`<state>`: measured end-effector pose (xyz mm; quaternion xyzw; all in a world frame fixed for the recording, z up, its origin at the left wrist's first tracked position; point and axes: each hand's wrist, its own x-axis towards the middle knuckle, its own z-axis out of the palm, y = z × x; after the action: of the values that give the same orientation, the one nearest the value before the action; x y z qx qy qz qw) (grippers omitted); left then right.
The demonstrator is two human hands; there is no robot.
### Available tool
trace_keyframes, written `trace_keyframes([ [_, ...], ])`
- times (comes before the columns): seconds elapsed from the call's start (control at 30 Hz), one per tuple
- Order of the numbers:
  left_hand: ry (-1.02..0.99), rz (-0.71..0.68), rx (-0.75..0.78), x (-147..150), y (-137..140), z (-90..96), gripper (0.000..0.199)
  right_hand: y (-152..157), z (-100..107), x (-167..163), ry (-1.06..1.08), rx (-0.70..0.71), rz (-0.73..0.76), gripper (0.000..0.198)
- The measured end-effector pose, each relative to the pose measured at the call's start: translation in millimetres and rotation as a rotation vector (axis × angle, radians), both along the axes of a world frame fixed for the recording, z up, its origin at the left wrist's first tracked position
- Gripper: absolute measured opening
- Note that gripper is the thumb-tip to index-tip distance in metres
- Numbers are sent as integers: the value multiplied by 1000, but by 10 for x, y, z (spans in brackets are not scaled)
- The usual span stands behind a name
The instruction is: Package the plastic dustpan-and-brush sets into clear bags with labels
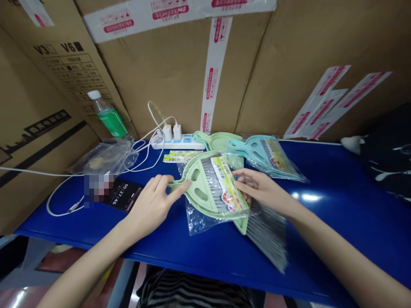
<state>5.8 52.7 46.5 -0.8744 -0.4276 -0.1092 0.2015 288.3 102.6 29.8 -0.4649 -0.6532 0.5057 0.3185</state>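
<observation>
The left hand (156, 194) grips the handle of a pale-green plastic dustpan-and-brush set (212, 188) in clear wrapping, over the glossy blue bench (337, 231); the right hand (258, 188) has its grip on the opposite edge. A grey-bristled, pale-green brush (268, 237) lies partly underneath, near 2 white chargers (177, 131).

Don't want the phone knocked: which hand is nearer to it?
Left. The left hand is just beside the phone, at one end of the green brush set; the right hand is farther off, at that set's label.
</observation>
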Motion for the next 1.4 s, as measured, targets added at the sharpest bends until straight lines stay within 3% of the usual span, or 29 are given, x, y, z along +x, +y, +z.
trace_keyframes([
  [0.2,-39,-10,41,-104,-96,-74,57,-1,-22,-81,12,-73,44,36],
  [0.37,-24,-1,65,-132,-156,-109,56,-23,-28,-157,-41,-41,38,34],
  [0.57,-97,16,-22,-296,-247,-183,56,-3,33,-157,-272,223,40,31],
  [0.77,-223,49,-187,-649,-418,-281,59,447,344,-209,-514,662,-4,30],
  [0.87,-270,68,-241,-778,-492,-311,57,779,404,-506,-528,654,68,30],
  [1.07,-319,85,-278,-885,-574,-250,56,1151,236,-1172,-716,626,180,31],
  [1.17,-316,101,-268,-957,-595,-220,58,1075,240,-1140,-738,684,174,28],
  [1.3,-326,126,-263,-1082,-580,-243,55,689,288,-722,-789,767,292,24],
  [1.4,-329,121,-250,-1109,-510,-257,52,337,205,-422,-855,831,334,33],
])
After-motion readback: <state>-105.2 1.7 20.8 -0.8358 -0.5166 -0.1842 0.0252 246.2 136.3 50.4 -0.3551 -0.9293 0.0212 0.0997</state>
